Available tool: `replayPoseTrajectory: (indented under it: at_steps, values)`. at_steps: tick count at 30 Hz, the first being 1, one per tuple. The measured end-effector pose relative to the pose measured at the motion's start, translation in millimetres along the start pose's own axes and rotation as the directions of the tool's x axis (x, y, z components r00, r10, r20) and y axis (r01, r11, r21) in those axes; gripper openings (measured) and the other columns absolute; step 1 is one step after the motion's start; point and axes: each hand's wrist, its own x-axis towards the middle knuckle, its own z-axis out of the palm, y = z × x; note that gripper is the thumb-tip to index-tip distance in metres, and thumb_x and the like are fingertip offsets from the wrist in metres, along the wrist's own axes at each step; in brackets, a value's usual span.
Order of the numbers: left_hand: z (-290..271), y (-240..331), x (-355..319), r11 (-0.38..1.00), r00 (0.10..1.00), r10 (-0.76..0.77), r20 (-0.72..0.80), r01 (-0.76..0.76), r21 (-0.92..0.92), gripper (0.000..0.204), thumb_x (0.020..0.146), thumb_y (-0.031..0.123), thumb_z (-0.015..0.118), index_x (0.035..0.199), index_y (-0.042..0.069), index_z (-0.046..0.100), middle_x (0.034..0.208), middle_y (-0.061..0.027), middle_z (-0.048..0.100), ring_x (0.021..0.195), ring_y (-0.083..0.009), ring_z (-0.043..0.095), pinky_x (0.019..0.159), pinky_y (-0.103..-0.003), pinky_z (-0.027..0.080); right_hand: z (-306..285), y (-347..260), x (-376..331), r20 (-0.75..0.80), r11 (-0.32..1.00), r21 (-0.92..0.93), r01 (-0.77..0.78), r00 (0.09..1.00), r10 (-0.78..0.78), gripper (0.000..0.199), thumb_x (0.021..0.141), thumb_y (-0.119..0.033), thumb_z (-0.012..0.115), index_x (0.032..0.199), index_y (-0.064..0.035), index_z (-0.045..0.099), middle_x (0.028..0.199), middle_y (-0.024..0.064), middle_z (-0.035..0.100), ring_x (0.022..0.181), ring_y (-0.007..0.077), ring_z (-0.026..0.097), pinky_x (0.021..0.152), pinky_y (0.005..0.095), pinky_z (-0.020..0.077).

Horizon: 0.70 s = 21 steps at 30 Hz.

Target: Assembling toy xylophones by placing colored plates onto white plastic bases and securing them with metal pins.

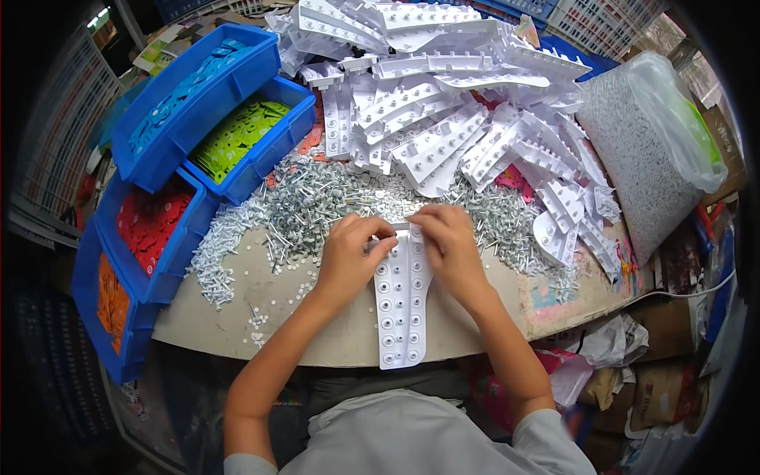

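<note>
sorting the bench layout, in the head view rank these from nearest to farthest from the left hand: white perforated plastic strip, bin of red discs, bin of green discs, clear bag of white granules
1. White perforated plastic strip: touching the left hand, centre of table.
2. Blue bin of red discs: to the left.
3. Blue bin of green discs: upper left, behind the red one.
4. Clear bag of white granules: far right.

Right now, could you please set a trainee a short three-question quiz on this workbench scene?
1. True or false: both hands rest on the top end of the white plastic strip.
2. Which bin sits farthest back: A the blue bin of blue discs, B the green-disc bin, C the red-disc bin?
3. What lies heaped just beyond the left hand and right hand?
Key: 1 true; 2 A; 3 the pile of screws.
</note>
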Motion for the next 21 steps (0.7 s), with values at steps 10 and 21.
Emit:
replayPoseTrajectory:
  at_steps: [10,21]
  values:
    - [18,-3,1,0.974,0.988,0.15,-0.038,-0.141,0.176,0.015,0.083,0.011,0.081,0.085,0.006,0.067,0.086,-0.0046,0.064,0.088,-0.0256,0.058,0.085,-0.04,0.043,-34,34,-26,-0.096,0.943,-0.213,-0.257,0.966,0.242,0.018,0.092,-0.006,0.071,0.11,-0.0049,0.07,0.1,0.0098,0.071,0.099,0.0314,0.06,0.093,0.0424,0.0442]
    - [7,-9,-3,0.954,0.973,0.228,-0.024,-0.219,0.205,0.015,0.083,0.01,0.081,0.085,0.007,0.066,0.084,-0.0064,0.062,0.088,-0.028,0.058,0.083,-0.042,0.043,-16,34,-27,0.013,0.871,-0.444,-0.208,0.971,0.239,0.019,0.086,-0.007,0.074,0.104,-0.0067,0.066,0.091,0.0104,0.067,0.094,0.0314,0.059,0.088,0.0441,0.0431]
